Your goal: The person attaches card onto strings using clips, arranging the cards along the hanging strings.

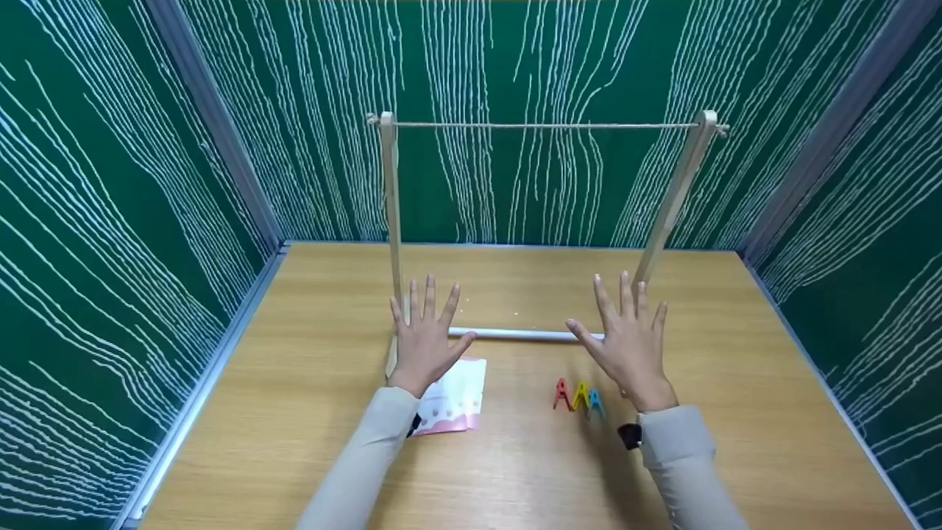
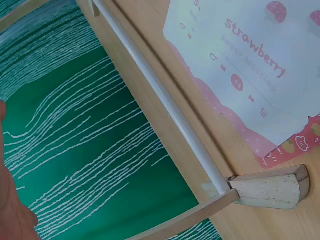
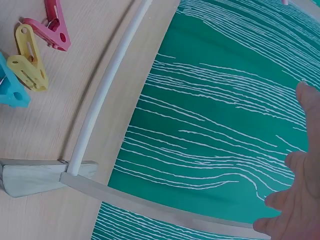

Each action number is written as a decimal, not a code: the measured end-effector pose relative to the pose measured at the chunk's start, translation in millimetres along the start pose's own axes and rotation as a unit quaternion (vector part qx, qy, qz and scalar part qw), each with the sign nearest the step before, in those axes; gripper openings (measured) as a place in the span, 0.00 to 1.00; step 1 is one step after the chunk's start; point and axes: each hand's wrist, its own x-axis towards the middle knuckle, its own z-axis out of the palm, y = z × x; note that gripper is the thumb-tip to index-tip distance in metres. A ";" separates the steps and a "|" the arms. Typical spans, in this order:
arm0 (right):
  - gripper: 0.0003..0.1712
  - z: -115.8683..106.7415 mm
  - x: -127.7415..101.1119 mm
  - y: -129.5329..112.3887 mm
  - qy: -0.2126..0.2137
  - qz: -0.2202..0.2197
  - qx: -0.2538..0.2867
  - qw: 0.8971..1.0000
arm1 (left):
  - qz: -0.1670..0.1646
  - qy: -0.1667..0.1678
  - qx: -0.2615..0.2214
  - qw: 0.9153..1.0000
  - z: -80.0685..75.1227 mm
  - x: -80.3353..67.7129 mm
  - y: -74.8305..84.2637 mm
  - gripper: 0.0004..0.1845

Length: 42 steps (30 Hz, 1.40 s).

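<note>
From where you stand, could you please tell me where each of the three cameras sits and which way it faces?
Head: sits above, looks forward and down at the wooden table, the rack, both hands and sleeves.
Left wrist: sits low by the left hand, looks across the strawberry sheet to the white rod; only a sliver of skin shows.
Right wrist: sits by the right hand, looks at the pegs and rod; fingers show.
Shared: both wrist views show the white rod.
</note>
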 end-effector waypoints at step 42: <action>0.43 55.9 -57.3 35.1 -0.129 0.171 0.339 0.916 | -0.097 -0.083 -0.228 0.965 75.1 -51.4 -47.0 0.37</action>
